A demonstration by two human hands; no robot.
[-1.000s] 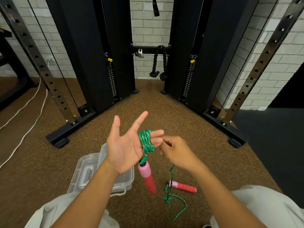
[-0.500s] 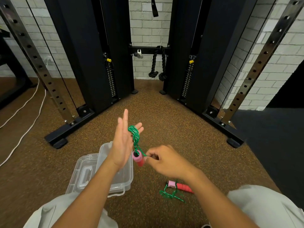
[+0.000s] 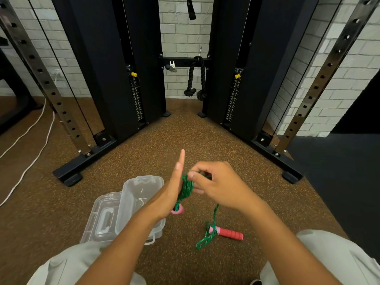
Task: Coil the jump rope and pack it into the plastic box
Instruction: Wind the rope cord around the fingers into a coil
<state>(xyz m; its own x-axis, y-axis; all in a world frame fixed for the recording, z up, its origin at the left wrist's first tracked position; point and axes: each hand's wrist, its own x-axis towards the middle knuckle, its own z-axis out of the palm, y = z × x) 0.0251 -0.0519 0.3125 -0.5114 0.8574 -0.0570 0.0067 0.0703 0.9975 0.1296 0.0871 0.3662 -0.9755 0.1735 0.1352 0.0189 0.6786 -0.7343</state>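
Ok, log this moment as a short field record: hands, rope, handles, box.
left hand: open, fingers straight, rope wound around them
right hand: pinching rope at the coil
rope: green, mostly coiled, tail runs to floor
handles: one hangs under the coil, one on floor
box: open, on floor, lid beside it

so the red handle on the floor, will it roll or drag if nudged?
The red handle looks cylindrical, so it would probably roll sideways. The green rope rising from it to the right hand looks limp; winding likely tugs it along.
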